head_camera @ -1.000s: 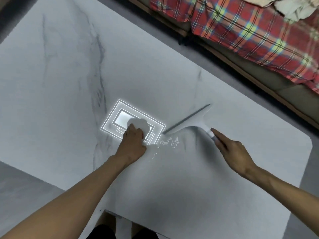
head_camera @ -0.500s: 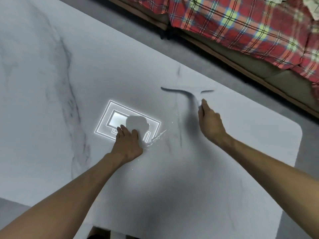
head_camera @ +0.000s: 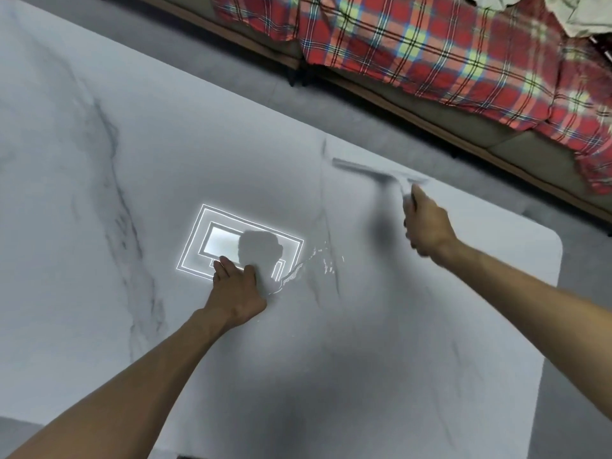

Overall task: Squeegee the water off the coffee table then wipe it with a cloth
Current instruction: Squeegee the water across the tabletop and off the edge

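We see the right hand (head_camera: 427, 226) clenched round the squeegee (head_camera: 381, 175) handle, w/ the blade near the bench's (head_camera: 165, 144) far edge, toward the far right corner. The squeegee is motion-blurred, so whether the blade touches the surface we can't tell. The left hand (head_camera: 236, 286) lies flat, palm down, fingers together, resting on the bench near the middle, grasping nothing. Just beyond its fingers a ceiling-light reflection (head_camera: 238, 243) glares on the marble, partly blocked by a dark head-shaped shadow. Just right of the left hand sit a streak and small beads of water (head_camera: 308, 263), between the two hands. No cloth that we can make out on the bench. Beyond the far edge: grey floor (head_camera: 231, 61), then a sofa w/ a red plaid blanket (head_camera: 430, 44).
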